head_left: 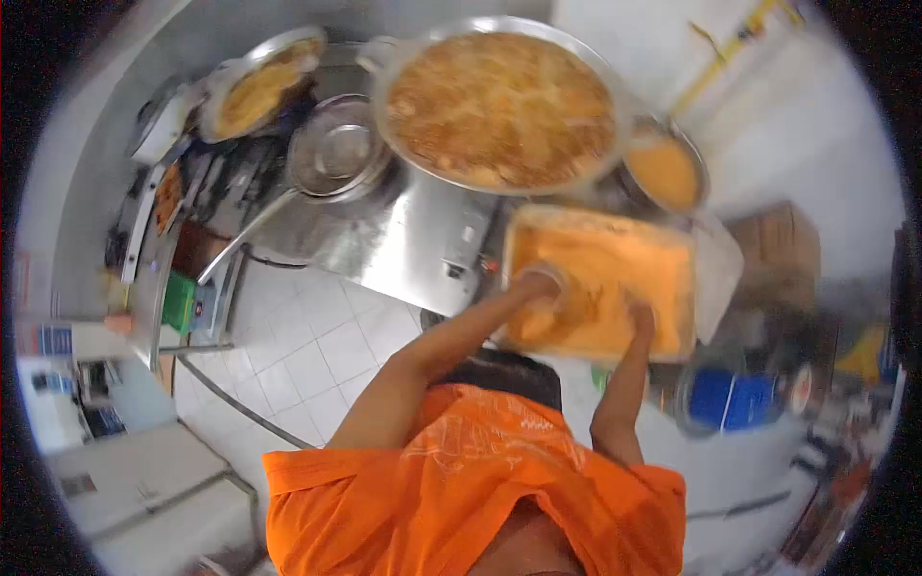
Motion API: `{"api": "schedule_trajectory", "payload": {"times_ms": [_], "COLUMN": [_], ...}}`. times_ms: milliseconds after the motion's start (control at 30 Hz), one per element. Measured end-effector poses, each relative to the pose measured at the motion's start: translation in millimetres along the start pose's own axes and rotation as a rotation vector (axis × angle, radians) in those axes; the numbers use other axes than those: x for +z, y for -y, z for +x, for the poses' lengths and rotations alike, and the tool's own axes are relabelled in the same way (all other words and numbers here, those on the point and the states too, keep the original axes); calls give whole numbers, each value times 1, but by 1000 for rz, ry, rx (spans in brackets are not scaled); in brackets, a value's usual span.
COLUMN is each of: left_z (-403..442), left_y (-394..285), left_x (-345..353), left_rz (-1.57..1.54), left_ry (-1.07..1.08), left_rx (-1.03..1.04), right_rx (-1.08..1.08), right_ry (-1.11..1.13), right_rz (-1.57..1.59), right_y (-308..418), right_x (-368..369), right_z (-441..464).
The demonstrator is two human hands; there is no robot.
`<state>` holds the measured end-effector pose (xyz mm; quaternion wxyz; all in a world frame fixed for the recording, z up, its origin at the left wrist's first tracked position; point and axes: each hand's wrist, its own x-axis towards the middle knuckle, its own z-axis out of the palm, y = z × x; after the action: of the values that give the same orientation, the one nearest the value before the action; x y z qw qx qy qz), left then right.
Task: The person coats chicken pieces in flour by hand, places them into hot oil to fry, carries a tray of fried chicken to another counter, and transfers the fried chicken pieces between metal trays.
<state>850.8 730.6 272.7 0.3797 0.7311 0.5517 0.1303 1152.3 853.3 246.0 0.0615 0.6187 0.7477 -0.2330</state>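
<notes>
Crowding the far edge of a steel surface in a white-walled kitchen, a wide pot of orange-brown liquid stands between a strainer, its long handle slanting past the near left corner, and a smaller pan of orange liquid. A shallow pan with yellow-orange contents sits farther left. A yellow pipe runs along the wall at upper right, above a cardboard box, while pale tiles cover the floor and a green crate is seen at left. Just beyond the surface's right edge, on the near side of the pot, a rectangular tub holds an orange mix; what bears the tub is hidden. A person in an orange shirt reaches in with both bare hands. The left hand is at the mix in the tub's left half, a pale round shape blurred around it; the right hand is at the mix nearer the right side. Motion blur leaves it impossible to tell whether the fingers of either hand are open, closed or gripping.
</notes>
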Motion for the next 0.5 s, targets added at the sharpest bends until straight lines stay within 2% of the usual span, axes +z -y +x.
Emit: {"api": "schedule_trajectory", "payload": {"times_ms": [33, 100, 167, 400, 467, 500], "left_z": [4, 14, 34, 79, 78, 77], "left_y": [11, 11, -1, -31, -32, -30], "left_x": [26, 63, 85, 104, 103, 101], "left_rz": [8, -25, -70, -116, -120, -125], "left_ry": [110, 187, 198, 107, 61, 41], "left_rx": [-5, -26, -35, -90, -107, -113], "right_rx": [15, 43, 70, 55, -83, -295], "right_ry": [20, 66, 116, 244, 160, 0], "right_rz": [-15, -22, -2, 123, 227, 371], "right_y": [-22, -59, -81, -71, -66, -66], "right_x": [5, 16, 28, 60, 49, 44], "right_z": [7, 20, 29, 34, 29, 18]}}
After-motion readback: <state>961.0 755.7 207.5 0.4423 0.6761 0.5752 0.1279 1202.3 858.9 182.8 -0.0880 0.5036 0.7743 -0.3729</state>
